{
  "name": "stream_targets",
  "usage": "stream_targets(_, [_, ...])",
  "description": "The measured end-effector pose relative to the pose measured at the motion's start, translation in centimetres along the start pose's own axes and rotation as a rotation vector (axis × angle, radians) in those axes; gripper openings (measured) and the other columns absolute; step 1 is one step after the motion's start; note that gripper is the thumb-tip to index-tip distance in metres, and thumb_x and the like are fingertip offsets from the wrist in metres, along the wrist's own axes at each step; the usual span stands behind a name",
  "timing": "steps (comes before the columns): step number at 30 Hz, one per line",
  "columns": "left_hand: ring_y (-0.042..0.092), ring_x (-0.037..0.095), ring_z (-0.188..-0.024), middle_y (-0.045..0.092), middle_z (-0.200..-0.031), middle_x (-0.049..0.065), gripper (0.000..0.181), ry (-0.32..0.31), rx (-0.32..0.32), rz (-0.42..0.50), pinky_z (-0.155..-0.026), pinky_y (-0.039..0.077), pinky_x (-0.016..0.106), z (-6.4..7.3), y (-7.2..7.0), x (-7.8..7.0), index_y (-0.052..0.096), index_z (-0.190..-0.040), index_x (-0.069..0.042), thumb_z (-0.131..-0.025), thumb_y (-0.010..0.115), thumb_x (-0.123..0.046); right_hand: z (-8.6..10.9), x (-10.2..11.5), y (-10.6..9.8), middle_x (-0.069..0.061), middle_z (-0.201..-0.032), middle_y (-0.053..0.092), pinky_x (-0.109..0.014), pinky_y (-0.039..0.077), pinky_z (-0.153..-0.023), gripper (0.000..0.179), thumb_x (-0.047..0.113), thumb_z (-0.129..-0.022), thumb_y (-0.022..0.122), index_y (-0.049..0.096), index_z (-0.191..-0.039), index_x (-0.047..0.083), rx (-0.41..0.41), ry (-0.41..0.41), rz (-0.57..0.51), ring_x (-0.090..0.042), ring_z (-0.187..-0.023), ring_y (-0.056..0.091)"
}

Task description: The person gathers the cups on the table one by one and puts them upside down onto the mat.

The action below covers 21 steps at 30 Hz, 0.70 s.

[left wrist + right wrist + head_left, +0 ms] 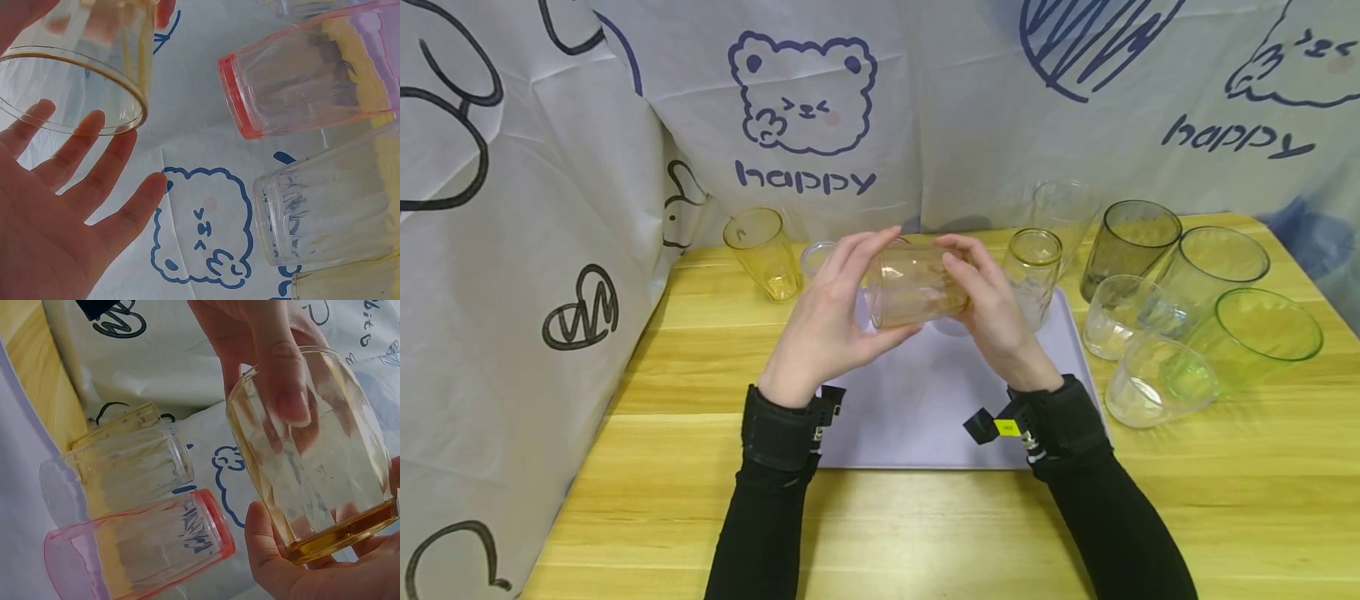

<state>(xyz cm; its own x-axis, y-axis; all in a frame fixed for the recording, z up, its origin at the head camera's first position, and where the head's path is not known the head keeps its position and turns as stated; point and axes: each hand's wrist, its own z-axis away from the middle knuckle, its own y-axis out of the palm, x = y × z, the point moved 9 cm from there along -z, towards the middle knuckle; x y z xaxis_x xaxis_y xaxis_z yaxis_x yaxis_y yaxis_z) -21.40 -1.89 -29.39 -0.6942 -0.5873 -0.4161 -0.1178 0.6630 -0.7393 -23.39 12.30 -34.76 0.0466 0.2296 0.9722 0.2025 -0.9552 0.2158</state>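
Observation:
An amber-tinted glass (pixel 917 285) lies sideways in the air over the tray, between both hands. My left hand (pixel 827 321) holds it at the rim end, thumb below and fingers over the top in the head view. The right hand (pixel 992 308) grips the end with the thick amber base, seen in the right wrist view. Behind the held glass, a red-edged glass (pixel 140 544) stands upside down, mostly hidden in the head view. Beside it is an upside-down clear glass (pixel 331 200).
A lavender tray (pixel 917 417) lies on the wooden table (pixel 662 467). A yellow glass (pixel 763 254) stands at back left, a clear amber-rimmed glass (pixel 1032 279) at the tray's back right. Rightward are a smoky glass (pixel 1127 242), a green glass (pixel 1262 333) and several clear ones.

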Motion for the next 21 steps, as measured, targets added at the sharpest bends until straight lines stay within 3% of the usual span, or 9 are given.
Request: stream_targets(21, [0.056, 0.027, -0.121, 0.052, -0.14, 0.008, 0.095, -0.015, 0.012, -0.093, -0.102, 0.051, 0.043, 0.03, 0.33, 0.21, 0.041, -0.151, -0.023, -0.072, 0.091, -0.033, -0.08, 0.14, -0.01, 0.001, -0.125, 0.048, -0.019, 0.053, -0.083, 0.03, 0.013, -0.107, 0.037, 0.043, -0.136, 0.009, -0.01, -0.014, 0.012, -0.011, -0.103, 0.056])
